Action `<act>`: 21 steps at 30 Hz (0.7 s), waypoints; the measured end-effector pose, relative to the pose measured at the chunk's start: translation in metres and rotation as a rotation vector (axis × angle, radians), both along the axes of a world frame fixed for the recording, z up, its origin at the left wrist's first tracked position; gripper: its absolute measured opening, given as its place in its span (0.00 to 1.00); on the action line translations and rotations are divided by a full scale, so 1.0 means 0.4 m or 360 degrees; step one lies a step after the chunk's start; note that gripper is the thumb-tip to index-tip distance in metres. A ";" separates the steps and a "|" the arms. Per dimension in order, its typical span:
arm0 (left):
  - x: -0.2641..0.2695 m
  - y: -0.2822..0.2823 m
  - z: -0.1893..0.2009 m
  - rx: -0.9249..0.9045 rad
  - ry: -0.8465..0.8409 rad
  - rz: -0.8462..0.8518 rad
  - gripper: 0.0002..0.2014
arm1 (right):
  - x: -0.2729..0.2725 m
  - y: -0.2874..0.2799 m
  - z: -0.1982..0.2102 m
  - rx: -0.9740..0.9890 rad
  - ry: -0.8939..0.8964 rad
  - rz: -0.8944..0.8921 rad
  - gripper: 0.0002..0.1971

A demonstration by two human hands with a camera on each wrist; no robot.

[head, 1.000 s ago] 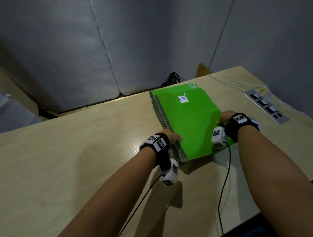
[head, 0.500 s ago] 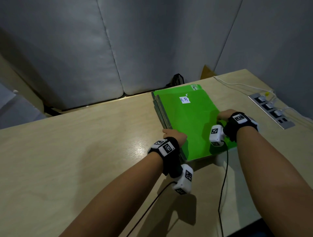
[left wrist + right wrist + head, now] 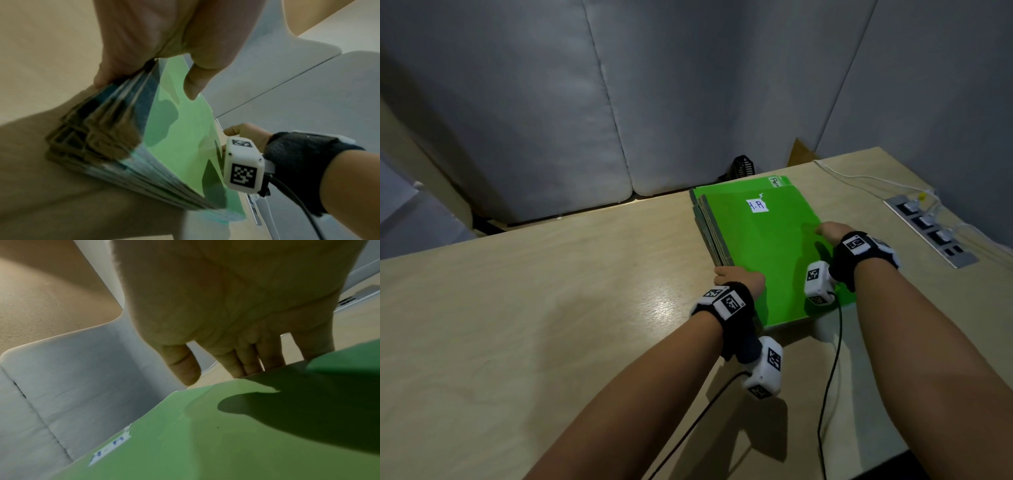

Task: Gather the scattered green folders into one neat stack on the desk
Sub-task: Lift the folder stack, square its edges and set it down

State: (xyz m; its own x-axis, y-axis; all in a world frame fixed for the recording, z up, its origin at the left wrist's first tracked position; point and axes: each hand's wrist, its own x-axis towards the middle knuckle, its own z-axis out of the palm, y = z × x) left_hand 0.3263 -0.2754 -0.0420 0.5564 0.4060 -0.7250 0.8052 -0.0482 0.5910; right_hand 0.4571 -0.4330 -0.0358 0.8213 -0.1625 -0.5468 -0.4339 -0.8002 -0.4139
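A stack of green folders (image 3: 763, 246) lies on the desk (image 3: 551, 308), right of centre, the top one bearing a white "H.R" label (image 3: 756, 205). The lower folders stick out slightly at the far and left edges. My left hand (image 3: 739, 279) grips the stack's left edge near the front corner. In the left wrist view its thumb (image 3: 193, 87) lies over the top folder (image 3: 180, 138) and its fingers press the layered side. My right hand (image 3: 832, 231) is at the right edge. In the right wrist view its straight fingers (image 3: 246, 363) reach down past the folder edge (image 3: 226, 443), thumb (image 3: 183, 366) raised.
A recessed socket strip (image 3: 931, 229) with white plugs and a white cable (image 3: 859, 176) occupies the desk's right side. Grey padded panels (image 3: 619, 102) close off the back. A black object (image 3: 743, 166) sits behind the desk. Bare desk stretches left of the stack.
Both hands stay on the stack's two sides. The left hand has crept slightly farther along the left edge, and the view has shifted a little.
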 end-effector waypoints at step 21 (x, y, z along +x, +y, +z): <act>-0.027 0.016 0.015 -0.0202 -0.0171 -0.0216 0.42 | -0.053 0.017 0.004 -0.0010 -0.0121 -0.0154 0.36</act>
State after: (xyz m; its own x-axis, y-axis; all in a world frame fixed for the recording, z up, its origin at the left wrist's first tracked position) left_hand 0.3153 -0.2690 -0.0361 0.6767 0.2311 -0.6991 0.7284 -0.0717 0.6814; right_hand 0.4360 -0.4261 -0.0340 0.8407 -0.2462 -0.4823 -0.4769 -0.7586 -0.4440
